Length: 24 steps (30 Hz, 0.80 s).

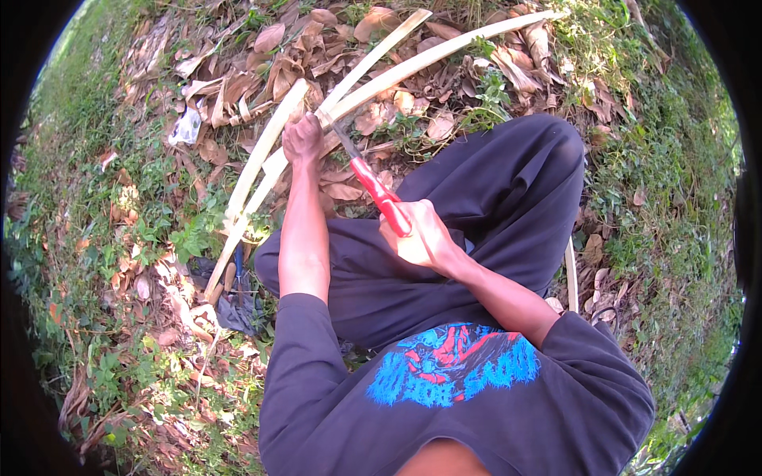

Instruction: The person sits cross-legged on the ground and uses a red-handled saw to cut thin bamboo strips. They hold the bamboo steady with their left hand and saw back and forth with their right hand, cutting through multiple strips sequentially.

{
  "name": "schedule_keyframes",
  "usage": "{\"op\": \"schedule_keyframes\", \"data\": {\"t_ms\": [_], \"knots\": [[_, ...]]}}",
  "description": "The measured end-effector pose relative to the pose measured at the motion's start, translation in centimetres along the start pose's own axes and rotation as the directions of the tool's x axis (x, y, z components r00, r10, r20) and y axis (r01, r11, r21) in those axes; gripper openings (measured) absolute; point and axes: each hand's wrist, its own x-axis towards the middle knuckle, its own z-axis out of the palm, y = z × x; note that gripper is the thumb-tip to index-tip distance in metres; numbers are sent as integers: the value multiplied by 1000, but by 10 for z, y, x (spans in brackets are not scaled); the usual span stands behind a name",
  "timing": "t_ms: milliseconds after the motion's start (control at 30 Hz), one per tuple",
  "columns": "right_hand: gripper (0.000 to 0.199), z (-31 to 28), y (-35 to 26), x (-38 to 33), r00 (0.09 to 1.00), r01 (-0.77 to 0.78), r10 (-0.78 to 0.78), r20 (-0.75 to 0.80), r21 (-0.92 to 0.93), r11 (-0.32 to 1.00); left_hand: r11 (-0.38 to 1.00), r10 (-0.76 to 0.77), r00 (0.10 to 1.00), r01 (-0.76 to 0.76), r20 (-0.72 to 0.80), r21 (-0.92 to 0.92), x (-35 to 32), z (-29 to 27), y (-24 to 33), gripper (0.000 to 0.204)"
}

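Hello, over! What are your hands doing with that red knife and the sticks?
Left hand pinning pale bamboo strip on the ground. Right hand gripping red-handled knife, blade at the strip beside the left fingers. More strips and dry leaves lying around.

We have a single view, from a camera worn on the person's head, looking steeply down and a little forward. It sits close: the chest of the dark shirt [444, 397] fills the lower edge, and the forearms run up from there to the left hand [302, 141] and right hand [421, 234] near the middle. The trousered legs [492, 206] lie just beyond. The wide lens bends the leafy ground [119, 262] toward a dark round rim, and the long pale strips [262, 159] curve with it.
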Motion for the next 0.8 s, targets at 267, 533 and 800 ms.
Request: {"op": "schedule_keyframes", "data": {"t_ms": [267, 533, 800], "knots": [[13, -38, 17, -7, 997, -63, 67, -48, 83, 995, 999, 39, 999, -39, -19, 17, -4, 8, -9, 51], [18, -31, 36, 28, 955, -293, 276, 105, 221, 930, 999, -34, 995, 35, 91, -13, -4, -9, 2, 52], [10, -29, 34, -10, 997, -50, 52, -57, 36, 998, 999, -39, 999, 39, 9, 26, -5, -9, 8, 46]]}}
